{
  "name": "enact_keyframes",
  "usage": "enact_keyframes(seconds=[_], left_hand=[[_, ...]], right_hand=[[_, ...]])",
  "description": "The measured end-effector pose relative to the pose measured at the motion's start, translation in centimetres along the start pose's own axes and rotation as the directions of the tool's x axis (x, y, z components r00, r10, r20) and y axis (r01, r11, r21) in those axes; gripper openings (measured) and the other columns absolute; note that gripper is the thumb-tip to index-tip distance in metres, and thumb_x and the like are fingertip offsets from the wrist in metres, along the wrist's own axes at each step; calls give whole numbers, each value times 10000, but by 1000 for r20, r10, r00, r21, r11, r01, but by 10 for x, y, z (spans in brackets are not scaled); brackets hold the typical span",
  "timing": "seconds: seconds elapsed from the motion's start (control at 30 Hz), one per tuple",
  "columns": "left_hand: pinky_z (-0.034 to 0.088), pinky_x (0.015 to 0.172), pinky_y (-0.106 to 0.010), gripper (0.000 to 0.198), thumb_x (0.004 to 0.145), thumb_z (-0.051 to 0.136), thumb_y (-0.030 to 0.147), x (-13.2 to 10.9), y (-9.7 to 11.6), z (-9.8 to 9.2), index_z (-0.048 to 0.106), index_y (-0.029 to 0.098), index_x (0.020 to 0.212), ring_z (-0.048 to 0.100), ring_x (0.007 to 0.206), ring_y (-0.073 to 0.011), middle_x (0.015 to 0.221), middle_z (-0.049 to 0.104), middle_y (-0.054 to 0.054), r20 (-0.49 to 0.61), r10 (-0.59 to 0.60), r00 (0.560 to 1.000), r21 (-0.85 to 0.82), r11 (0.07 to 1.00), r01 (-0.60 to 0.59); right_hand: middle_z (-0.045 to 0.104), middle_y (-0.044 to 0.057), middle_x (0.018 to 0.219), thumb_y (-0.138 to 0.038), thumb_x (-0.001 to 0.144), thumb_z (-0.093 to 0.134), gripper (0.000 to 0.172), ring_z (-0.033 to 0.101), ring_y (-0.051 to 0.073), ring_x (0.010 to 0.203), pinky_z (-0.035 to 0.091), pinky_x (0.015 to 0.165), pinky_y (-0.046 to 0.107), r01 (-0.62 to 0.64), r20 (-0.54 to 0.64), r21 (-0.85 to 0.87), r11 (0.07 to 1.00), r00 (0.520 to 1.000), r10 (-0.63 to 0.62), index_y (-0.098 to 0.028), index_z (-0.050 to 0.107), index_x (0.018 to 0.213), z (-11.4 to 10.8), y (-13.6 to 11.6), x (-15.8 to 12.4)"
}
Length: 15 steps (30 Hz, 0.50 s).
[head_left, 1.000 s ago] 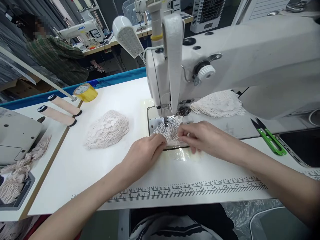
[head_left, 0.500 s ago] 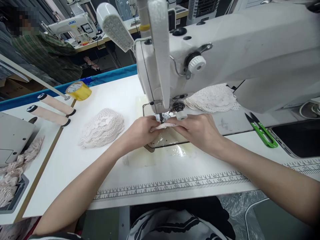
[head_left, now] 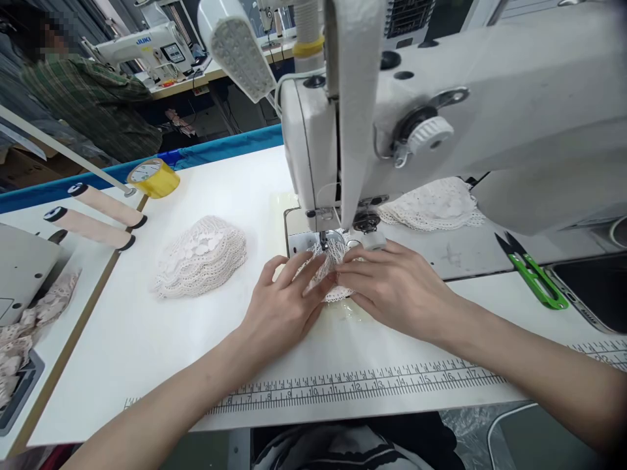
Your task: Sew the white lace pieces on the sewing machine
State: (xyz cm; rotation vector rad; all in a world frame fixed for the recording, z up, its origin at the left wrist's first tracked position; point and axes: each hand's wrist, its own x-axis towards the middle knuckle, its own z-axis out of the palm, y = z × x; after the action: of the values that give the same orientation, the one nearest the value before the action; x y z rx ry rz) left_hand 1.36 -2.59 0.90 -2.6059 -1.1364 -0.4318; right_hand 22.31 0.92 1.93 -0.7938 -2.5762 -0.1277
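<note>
A white lace piece [head_left: 337, 294] lies under the presser foot [head_left: 323, 240] of the sewing machine [head_left: 313, 143], gathered into folds near the needle. My left hand [head_left: 289, 290] rests on its left side, with fingers spread and the thumb reaching toward the right fingertips. From the right, my right hand [head_left: 399, 287] has its fingertips on the lace, the edge between fingers and thumb. Part of the piece is hidden beneath both hands. To the left sits a stack of lace pieces [head_left: 203, 258]; behind the needle lies another lace stack [head_left: 434, 203], partly covered by the machine head.
Green thread snips [head_left: 536, 277] and a dark phone [head_left: 595, 287] lie at the right. A yellow tape roll [head_left: 154, 178] and two thread cones [head_left: 93, 225] are at the left. A ruler strip [head_left: 343, 388] runs along the front edge. A co-worker [head_left: 88, 98] sits at the back left.
The lace, earlier pinched up as a narrow strip between both hands, now lies lower and spread at the needle. My left fingers have opened out over it. The view has shifted slightly.
</note>
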Motion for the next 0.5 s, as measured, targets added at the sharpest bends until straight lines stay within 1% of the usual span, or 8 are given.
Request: enact_keyframes(seconds=[0.07,0.2,0.33,0.5], left_hand=[[366,999,-449,309,932,526,191,0,-1,0,629,220,1222,539,1237,-255,1294,628,-78,21,8,1000,-29,1000,-8],[324,1073,-497,299,952,490,202,1,-5,1,630,212,1216,582,1209,-239,1285,630,-98,21,6,1000,-66,998,-4],[273,1121,-559,307,955,482,204,1,-8,4,626,215,1226,599,1193,-238,1267,641,-103,6,-6,1000,-68,998,6],[190,1151,-626,316,977,452,223,4,-12,8,607,206,1252,604,1188,-235,1252,647,-114,-2,-19,1000,-70,997,19]], right_hand=[[742,48,832,-32,835,510,247,646,195,881,405,707,308,-3,5,9,1000,1000,3,-148,728,841,0,-1,0],[741,51,835,-11,825,499,262,656,184,839,417,697,296,-2,10,2,1000,1000,2,-150,721,837,-1,-1,1],[740,47,841,-14,838,485,276,656,179,807,412,687,297,-1,12,-28,1000,1000,1,-153,722,861,-1,0,2],[742,36,867,2,814,503,280,644,169,758,396,686,299,-11,23,-76,997,1000,13,-159,719,891,5,4,3]])
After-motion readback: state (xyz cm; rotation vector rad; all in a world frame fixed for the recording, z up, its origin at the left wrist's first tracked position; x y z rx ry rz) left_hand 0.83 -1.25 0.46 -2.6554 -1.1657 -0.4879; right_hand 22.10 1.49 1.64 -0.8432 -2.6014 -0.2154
